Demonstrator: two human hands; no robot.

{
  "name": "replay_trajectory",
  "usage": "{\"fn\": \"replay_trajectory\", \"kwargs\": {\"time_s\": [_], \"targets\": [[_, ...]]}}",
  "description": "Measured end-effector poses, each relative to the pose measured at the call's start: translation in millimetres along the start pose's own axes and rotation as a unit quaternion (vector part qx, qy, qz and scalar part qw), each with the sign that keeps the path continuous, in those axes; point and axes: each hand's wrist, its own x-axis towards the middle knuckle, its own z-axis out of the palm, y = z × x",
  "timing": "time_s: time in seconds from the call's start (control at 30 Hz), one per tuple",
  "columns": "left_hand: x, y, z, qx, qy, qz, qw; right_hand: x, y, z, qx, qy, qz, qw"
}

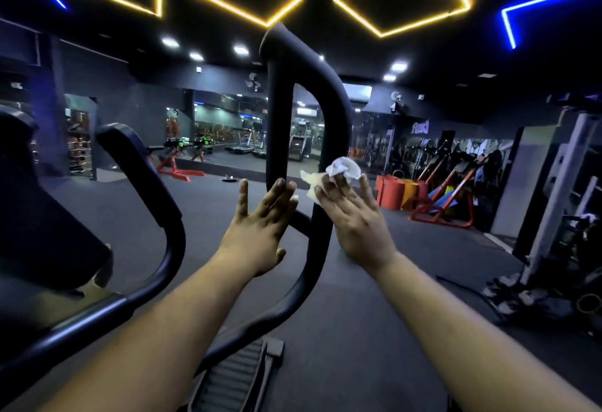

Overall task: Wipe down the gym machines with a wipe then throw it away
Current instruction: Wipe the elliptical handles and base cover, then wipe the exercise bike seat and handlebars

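Here the left hand (260, 226) is spread nearly flat, its fingers (282, 190) straight and slightly fanned, the tips resting against the straight upright bar of a black padded D-shaped machine handle (277, 125); it holds nothing, only touches the bar. The right hand (355, 219) is also mostly extended, fingers long and only gently bent at the tips, pressing a crumpled white paper wipe (338, 172) against the curved outer bar of the same handle (whether the thumb hooks round the wipe cannot be seen from this side).

The wipe is bunched and wrinkled, bright white at its upper folds and a duller cream lower down, with a loose flap sticking out to the left.

It lies under and just beyond the right fingertips, spilling above them and to their left, into the gap between the two bars. The left fingertips sit just beside that loose flap, near it but seemingly not touching. The handle's curved bar passes beneath the right palm, and its lower crossing tube runs between the two hands. Below the wrists lies a black ribbed foot pedal (234, 375) on the dark gym floor (374, 330).
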Motion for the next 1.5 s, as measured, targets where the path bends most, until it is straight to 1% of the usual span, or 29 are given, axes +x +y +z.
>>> {"fn": "replay_trajectory", "kwargs": {"time_s": [0.1,0.23,0.3,0.4,0.5,0.57,0.63,0.67,0.7,0.73,0.77,0.8,0.87,0.93,0.97,1.0,1.07,1.1,1.23,1.3,1.33,1.4,1.43,1.5], "targets": [[-8,8,8,0.007,-0.018,0.0,1.0,-40,-30,18,0.015,-0.046,0.012,0.999],[-18,19,16,-0.022,-0.04,-0.001,0.999,-64,-56,33,0.014,-0.101,0.028,0.994],[-27,26,24,-0.036,-0.051,0.002,0.998,-78,-67,37,0.014,-0.141,0.03,0.989],[-46,35,37,-0.028,-0.079,0.02,0.996,-104,-85,44,0.025,-0.207,0.026,0.978],[-68,42,45,-0.049,-0.119,0.031,0.991,-128,-116,48,0.088,-0.276,0.073,0.954],[-79,44,51,-0.048,-0.141,0.04,0.988,-136,-136,47,0.165,-0.294,0.126,0.933],[-90,44,56,-0.05,-0.158,0.045,0.985,-134,-150,42,0.239,-0.306,0.152,0.909],[-95,44,58,-0.056,-0.162,0.046,0.984,-132,-153,38,0.269,-0.3,0.153,0.902],[-100,45,58,-0.067,-0.161,0.047,0.984,-131,-155,33,0.296,-0.273,0.159,0.901],[-103,47,57,-0.089,-0.157,0.043,0.983,-130,-156,27,0.325,-0.233,0.18,0.899],[-106,50,55,-0.121,-0.151,0.035,0.98,-129,-156,18,0.352,-0.191,0.218,0.89],[-107,54,52,-0.16,-0.138,0.026,0.977,-128,-156,9,0.379,-0.152,0.264,0.874],[-108,67,49,-0.251,-0.098,0.012,0.963,-131,-155,-9,0.423,-0.1,0.355,0.828],[-110,85,49,-0.367,-0.055,-0.018,0.928,-141,-155,-25,0.457,-0.079,0.429,0.775],[-111,89,48,-0.43,-0.042,-0.048,0.901,-143,-155,-28,0.482,-0.073,0.458,0.743],[-113,99,50,-0.48,-0.047,-0.072,0.873,-151,-155,-33,0.502,-0.067,0.495,0.706],[-119,119,59,-0.547,-0.074,-0.101,0.828,-166,-153,-42,0.533,-0.055,0.563,0.629],[-122,132,66,-0.589,-0.093,-0.109,0.795,-177,-151,-48,0.534,-0.05,0.587,0.607],[-132,178,76,-0.74,-0.156,-0.183,0.627,-218,-144,-61,0.488,-0.084,0.65,0.577],[-133,200,76,-0.779,-0.187,-0.215,0.559,-241,-138,-64,0.455,-0.094,0.682,0.564],[-132,209,77,-0.789,-0.201,-0.223,0.536,-251,-134,-64,0.433,-0.096,0.691,0.57],[-123,230,81,-0.804,-0.228,-0.234,0.497,-272,-124,-66,0.386,-0.098,0.693,0.601],[-119,239,83,-0.809,-0.233,-0.24,0.484,-278,-121,-69,0.38,-0.105,0.685,0.612],[-104,260,88,-0.812,-0.24,-0.243,0.473,-289,-113,-67,0.409,-0.12,0.656,0.623]]}}
